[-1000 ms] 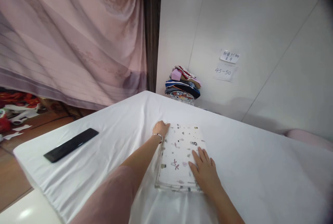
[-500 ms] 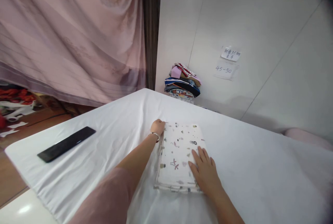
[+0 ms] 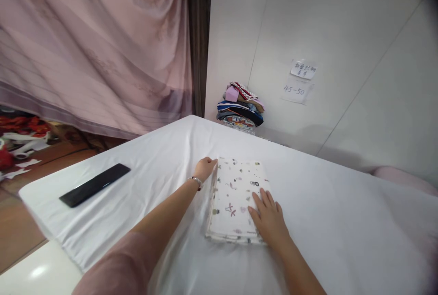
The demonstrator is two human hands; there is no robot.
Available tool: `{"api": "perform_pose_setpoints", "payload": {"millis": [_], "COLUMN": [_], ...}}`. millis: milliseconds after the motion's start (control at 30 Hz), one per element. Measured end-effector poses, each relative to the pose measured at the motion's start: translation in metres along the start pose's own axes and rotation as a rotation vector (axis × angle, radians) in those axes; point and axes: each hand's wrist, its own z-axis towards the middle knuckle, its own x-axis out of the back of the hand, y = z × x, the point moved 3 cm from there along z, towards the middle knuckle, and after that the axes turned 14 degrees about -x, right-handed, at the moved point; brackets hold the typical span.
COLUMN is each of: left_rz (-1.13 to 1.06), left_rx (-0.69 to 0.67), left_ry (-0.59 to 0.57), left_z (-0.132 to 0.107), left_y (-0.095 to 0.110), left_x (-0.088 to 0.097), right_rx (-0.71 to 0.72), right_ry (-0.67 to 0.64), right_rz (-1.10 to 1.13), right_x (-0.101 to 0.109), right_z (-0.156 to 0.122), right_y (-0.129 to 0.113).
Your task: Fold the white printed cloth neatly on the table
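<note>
A folded white cloth point(image 3: 234, 190) with small printed figures lies on a table covered by a white sheet point(image 3: 157, 167). My left hand point(image 3: 204, 168), with a bracelet at the wrist, rests at the cloth's far left corner, its fingers curled against the edge. My right hand point(image 3: 268, 217) lies flat on the cloth's near right part, fingers stretched out and together. Neither hand lifts the cloth.
A long black flat object point(image 3: 95, 185) lies on the sheet at the left. A pile of folded colourful clothes point(image 3: 241, 105) stands by the white wall behind the table. Pink curtains point(image 3: 92, 44) hang at the left. Paper notes point(image 3: 297, 82) stick to the wall.
My left hand has slid slightly back along the cloth's far left edge. The right hand keeps its place on the cloth. The view has shifted a little.
</note>
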Motion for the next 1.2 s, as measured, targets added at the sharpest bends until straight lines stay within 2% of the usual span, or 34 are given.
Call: {"api": "perform_pose_setpoints", "payload": {"millis": [233,367,533,600,667,733,767,900,1100,1200], "left_rz": [0.086,0.132,0.166,0.198,0.25,0.315,0.346,0.401,0.416,0.401], "left_rx": [-0.095,-0.088,-0.09,-0.179,-0.38,-0.588,-0.634,-0.548,-0.523,-0.513], "left_ry": [-0.128,-0.18,-0.144,-0.087,-0.036,-0.049,-0.089,-0.26,-0.257,-0.25], "left_z": [-0.045,-0.05,-0.06,-0.073,-0.093,-0.115,-0.125,-0.143,-0.141,-0.142], "left_y": [0.006,0.007,0.018,0.029,0.041,0.049,0.048,0.033,0.03,0.032], "left_x": [-0.006,-0.009,-0.003,-0.001,-0.002,-0.008,-0.013,-0.026,-0.028,-0.028], "right_rx": [-0.003,0.011,0.031,0.032,0.028,0.025,0.025,0.03,0.018,0.006], "right_ry": [-0.019,-0.012,-0.009,-0.008,-0.013,-0.014,-0.013,0.006,-0.057,-0.103], "right_rz": [0.01,0.025,0.048,0.057,0.057,0.048,0.042,0.033,0.041,0.025], "right_x": [0.001,0.001,0.002,0.003,0.004,0.005,0.005,0.006,0.01,0.022], "right_z": [0.001,-0.001,-0.001,-0.001,0.0,0.0,0.0,-0.001,0.001,0.01], "right_y": [0.0,0.0,0.001,0.001,0.001,0.0,-0.001,-0.002,-0.002,-0.013]}}
